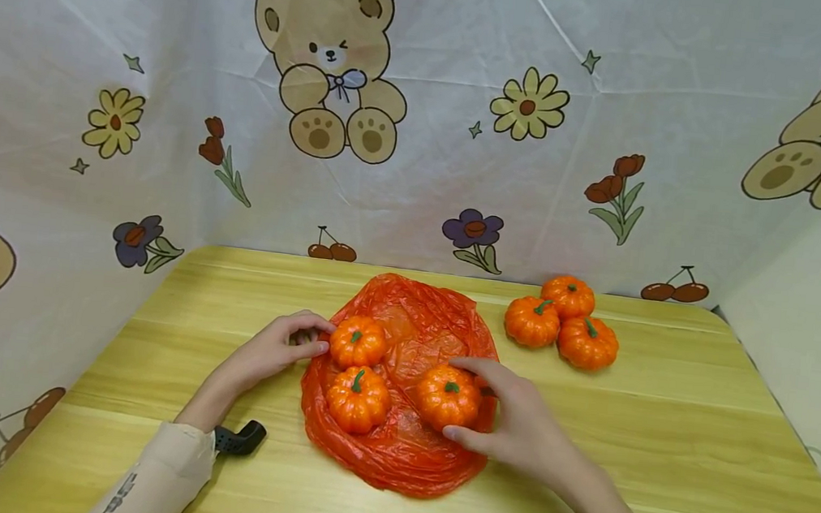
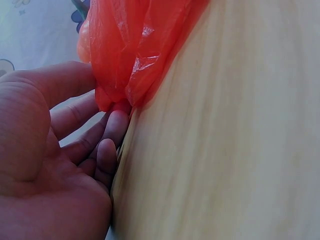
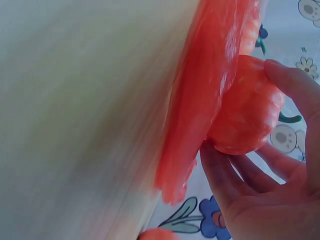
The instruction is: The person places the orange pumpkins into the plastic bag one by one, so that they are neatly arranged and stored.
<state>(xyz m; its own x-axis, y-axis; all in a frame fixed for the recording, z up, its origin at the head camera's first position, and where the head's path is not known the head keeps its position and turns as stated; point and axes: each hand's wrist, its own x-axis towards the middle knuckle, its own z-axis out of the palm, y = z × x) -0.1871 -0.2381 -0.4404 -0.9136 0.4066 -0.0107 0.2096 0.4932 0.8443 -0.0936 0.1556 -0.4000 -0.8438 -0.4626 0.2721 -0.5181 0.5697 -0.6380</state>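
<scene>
A red plastic bag lies spread open on the wooden table, its rim bunched into a ring. Two small orange pumpkins with green stems sit in its left half. At the bag's left edge, my left hand pinches the thin plastic between thumb and fingers; the left wrist view shows the red film there. My right hand grips a third pumpkin over the bag's right side, thumb on the near side and fingers round the far side. In the right wrist view, the bag's rim partly covers this pumpkin.
Three more pumpkins stand in a cluster at the back right of the table. A cloth printed with bears and flowers hangs behind the table's back edge and along the left.
</scene>
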